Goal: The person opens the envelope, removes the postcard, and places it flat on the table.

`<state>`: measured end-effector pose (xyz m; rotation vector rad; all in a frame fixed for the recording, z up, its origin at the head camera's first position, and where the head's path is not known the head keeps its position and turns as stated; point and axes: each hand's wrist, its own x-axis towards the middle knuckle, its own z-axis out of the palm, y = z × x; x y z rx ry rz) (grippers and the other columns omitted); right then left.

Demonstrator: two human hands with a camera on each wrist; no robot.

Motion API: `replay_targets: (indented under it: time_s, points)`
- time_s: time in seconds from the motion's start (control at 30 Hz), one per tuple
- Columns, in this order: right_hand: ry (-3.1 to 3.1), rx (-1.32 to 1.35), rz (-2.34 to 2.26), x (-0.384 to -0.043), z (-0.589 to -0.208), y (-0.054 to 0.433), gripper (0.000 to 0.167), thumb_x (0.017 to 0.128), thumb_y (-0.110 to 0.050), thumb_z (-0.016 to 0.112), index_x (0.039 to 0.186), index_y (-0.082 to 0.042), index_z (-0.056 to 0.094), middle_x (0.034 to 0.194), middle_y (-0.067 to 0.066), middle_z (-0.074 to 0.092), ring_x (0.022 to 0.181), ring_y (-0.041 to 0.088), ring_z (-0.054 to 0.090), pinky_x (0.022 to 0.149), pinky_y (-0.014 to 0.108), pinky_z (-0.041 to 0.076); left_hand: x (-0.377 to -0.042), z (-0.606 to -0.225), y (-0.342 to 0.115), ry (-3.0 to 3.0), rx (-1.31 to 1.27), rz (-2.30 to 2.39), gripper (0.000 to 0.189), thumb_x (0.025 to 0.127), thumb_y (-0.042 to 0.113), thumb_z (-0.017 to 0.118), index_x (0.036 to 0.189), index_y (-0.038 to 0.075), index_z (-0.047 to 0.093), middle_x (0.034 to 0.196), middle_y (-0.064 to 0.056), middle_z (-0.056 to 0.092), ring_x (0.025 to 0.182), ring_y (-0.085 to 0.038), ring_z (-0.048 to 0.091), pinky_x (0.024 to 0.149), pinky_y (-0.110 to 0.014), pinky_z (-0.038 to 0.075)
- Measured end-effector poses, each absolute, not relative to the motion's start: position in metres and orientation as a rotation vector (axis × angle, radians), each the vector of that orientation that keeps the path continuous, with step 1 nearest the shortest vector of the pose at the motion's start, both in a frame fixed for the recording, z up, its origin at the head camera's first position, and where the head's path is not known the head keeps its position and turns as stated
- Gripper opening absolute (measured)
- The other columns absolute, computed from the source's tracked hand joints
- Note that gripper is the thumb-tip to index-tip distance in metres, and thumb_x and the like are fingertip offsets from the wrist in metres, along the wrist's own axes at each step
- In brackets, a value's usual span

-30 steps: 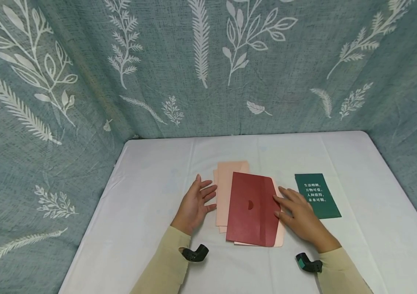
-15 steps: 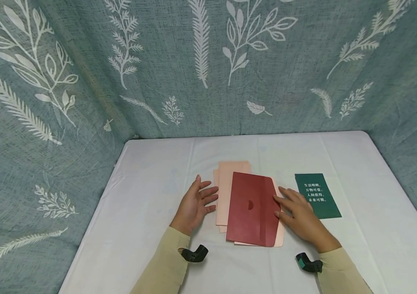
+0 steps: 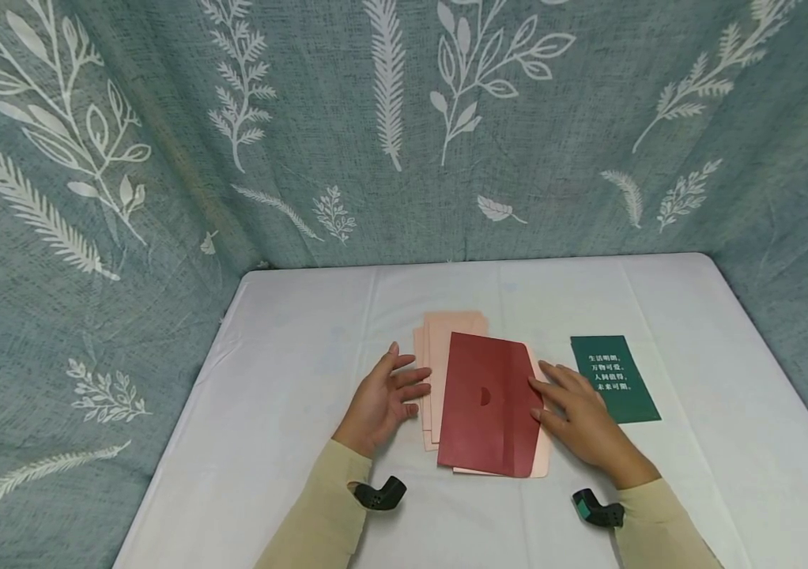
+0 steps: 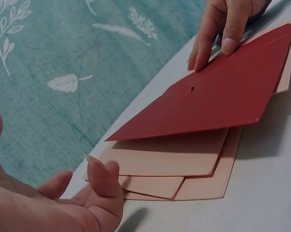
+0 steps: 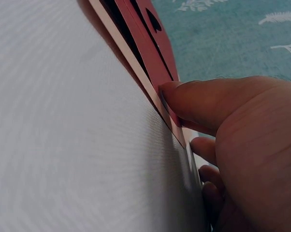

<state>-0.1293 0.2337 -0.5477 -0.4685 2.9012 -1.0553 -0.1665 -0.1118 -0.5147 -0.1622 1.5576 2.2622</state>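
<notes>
L hand (image 3: 378, 405), loosely spread, holding nothing, is by pale-pink rectangular paper sheets (image 3: 454, 322) under the red rectangular paper envelope (image 3: 475, 435) R hand (image 3: 582, 415) pinches; prob. squaring up, next needs gentle L nudge.

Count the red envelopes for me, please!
1. The rectangular red paper envelope is over the pale pink paper pieces, left of the dark green rectangular card with white writing. Others could hide underneath.

White cloth-covered counter (image 3: 290, 379) passable left of left hand (image 3: 381, 399). Between it and right hand (image 3: 582, 415), dark red rectangular paper envelope (image 3: 471, 435) over pale pink paper sheets (image 3: 439, 344) blocks. Dark green printed card (image 3: 635, 405) beyond; teal leaf-print curtain (image 3: 418, 213) walls far edge.
</notes>
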Motion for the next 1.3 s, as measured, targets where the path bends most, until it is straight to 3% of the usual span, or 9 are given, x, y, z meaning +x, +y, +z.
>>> replay_targets:
  time_s: [0.43, 0.7, 0.8, 0.93, 1.07, 1.3]
  points:
    - [2.887, -0.457, -1.062, -0.128, -0.545, 0.233, 0.054, 0.104, -0.019, 0.076, 0.153, -0.003, 0.062, 0.169, 0.020, 0.041, 0.157, 0.044, 0.024, 0.118, 0.075, 0.021, -0.165, -0.504, -0.110, 1.626, -0.196, 2.166, 0.089, 0.107, 0.063, 0.058, 0.162, -0.004, 0.036, 0.154, -0.028, 0.052, 0.112, -0.028, 0.067, 0.076, -0.032, 0.053]
    - [2.893, -0.467, -1.056, -0.129, -0.546, 0.233, 0.054, 0.103, -0.019, 0.076, 0.153, -0.002, 0.063, 0.169, 0.021, 0.041, 0.157, 0.045, 0.025, 0.118, 0.075, 0.021, -0.165, -0.505, -0.106, 1.633, -0.224, 2.152, 0.069, 0.110, 0.047, 0.060, 0.153, -0.004, 0.042, 0.132, -0.020, 0.063, 0.089, -0.014, 0.067, 0.065, -0.025, 0.046]
    - [2.895, -0.465, -1.054, -0.129, -0.546, 0.234, 0.054, 0.104, -0.019, 0.076, 0.153, -0.003, 0.063, 0.169, 0.020, 0.041, 0.157, 0.044, 0.025, 0.118, 0.075, 0.021, -0.165, -0.506, -0.105, 1.639, -0.214, 2.165, 0.061, 0.110, 0.041, 0.062, 0.147, -0.004, 0.044, 0.126, -0.017, 0.064, 0.095, -0.017, 0.067, 0.069, -0.027, 0.050]
    - [2.897, -0.465, -1.059, -0.129, -0.546, 0.234, 0.054, 0.103, -0.019, 0.076, 0.153, -0.003, 0.062, 0.169, 0.020, 0.041, 0.157, 0.044, 0.025, 0.118, 0.075, 0.021, -0.164, -0.506, -0.103, 1.648, -0.200, 2.179, 0.061, 0.110, 0.038, 0.064, 0.146, -0.006, 0.043, 0.132, -0.025, 0.060, 0.105, -0.026, 0.066, 0.079, -0.034, 0.060]
    - [2.895, -0.468, -1.064, -0.128, -0.546, 0.235, 0.054, 0.103, -0.019, 0.076, 0.153, -0.003, 0.062, 0.169, 0.020, 0.041, 0.157, 0.044, 0.025, 0.118, 0.074, 0.022, -0.164, -0.507, -0.101, 1.651, -0.196, 2.179, 0.063, 0.109, 0.035, 0.064, 0.150, -0.008, 0.041, 0.137, -0.030, 0.057, 0.101, -0.027, 0.069, 0.083, -0.039, 0.062]
    - [2.890, -0.465, -1.068, -0.129, -0.547, 0.235, 0.054, 0.104, -0.020, 0.075, 0.154, -0.004, 0.062, 0.169, 0.019, 0.041, 0.157, 0.043, 0.024, 0.118, 0.075, 0.022, -0.165, -0.514, -0.095, 1.725, -0.200, 2.110, 0.059, 0.108, 0.026, 0.067, 0.153, -0.005, 0.043, 0.123, -0.020, 0.063, 0.093, -0.022, 0.068, 0.078, -0.037, 0.062]
